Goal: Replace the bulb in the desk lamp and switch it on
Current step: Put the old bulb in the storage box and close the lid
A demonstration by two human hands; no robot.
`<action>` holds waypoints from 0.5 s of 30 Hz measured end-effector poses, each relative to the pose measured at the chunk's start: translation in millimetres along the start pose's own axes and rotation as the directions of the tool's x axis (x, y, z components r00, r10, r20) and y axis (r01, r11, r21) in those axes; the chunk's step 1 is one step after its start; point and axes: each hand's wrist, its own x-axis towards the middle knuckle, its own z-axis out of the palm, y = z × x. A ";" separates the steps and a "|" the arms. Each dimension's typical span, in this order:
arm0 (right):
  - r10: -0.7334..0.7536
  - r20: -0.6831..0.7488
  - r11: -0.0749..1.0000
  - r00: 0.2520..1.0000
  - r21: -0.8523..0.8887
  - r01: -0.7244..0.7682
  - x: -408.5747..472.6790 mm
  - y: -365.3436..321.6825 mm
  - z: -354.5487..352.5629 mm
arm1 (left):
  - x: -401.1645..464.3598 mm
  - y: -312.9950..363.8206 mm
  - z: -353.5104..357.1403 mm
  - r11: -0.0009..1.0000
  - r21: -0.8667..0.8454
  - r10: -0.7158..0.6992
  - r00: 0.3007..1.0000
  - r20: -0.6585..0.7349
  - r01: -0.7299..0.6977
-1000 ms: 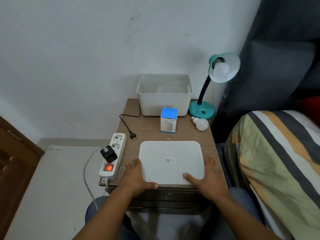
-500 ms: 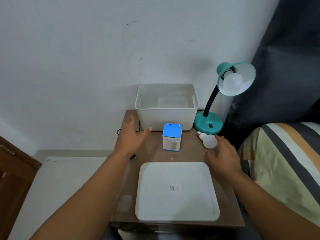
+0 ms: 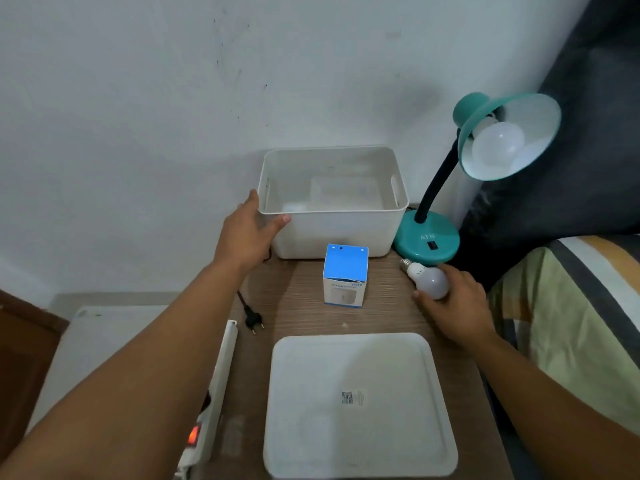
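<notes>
A teal desk lamp (image 3: 428,239) stands at the back right of the wooden nightstand, unlit, with a white bulb (image 3: 498,147) in its shade. A loose white bulb (image 3: 427,279) lies in front of the lamp's base, and my right hand (image 3: 453,304) closes its fingers around it. A blue and white bulb box (image 3: 345,275) stands upright mid-table. My left hand (image 3: 247,233) grips the front left corner of a white plastic bin (image 3: 332,233), thumb on its front wall. The lamp's black plug (image 3: 252,320) lies unplugged on the table.
A white lid (image 3: 356,403) lies flat at the front of the nightstand. A white power strip (image 3: 211,407) with a glowing red switch hangs along the left edge. A striped bed cover (image 3: 568,323) is at the right, a dark curtain behind the lamp.
Both hands left the white lid and moved forward. The left hand reached the bin's corner and took hold. The right hand reached the loose bulb and closed on it.
</notes>
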 end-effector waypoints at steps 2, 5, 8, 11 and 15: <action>-0.021 -0.005 0.998 1.000 0.054 0.021 -4.6 -0.3 -2.1 | -0.1 -1.1 1.1 1.000 -0.007 -0.004 1.000 -0.020 0.004; -0.063 -0.046 0.991 0.997 0.114 0.068 -17.6 -4.5 -9.5 | 0.0 -1.7 1.7 1.000 -0.013 0.006 1.000 -0.028 -0.007; -0.104 -0.145 0.982 0.984 0.145 0.125 -28.6 -16.5 -25.8 | -0.1 -3.6 1.6 1.000 -0.005 0.015 1.000 -0.018 -0.015; -0.182 -0.194 0.965 0.964 0.153 0.213 -31.0 -35.3 -47.8 | -2.7 -2.2 -0.1 1.000 -0.028 -0.014 1.000 -0.005 0.014; -0.296 -0.245 0.931 0.923 0.142 0.336 -15.7 -68.9 -71.0 | -3.6 -0.6 -0.3 0.998 -0.054 -0.036 0.999 0.003 0.036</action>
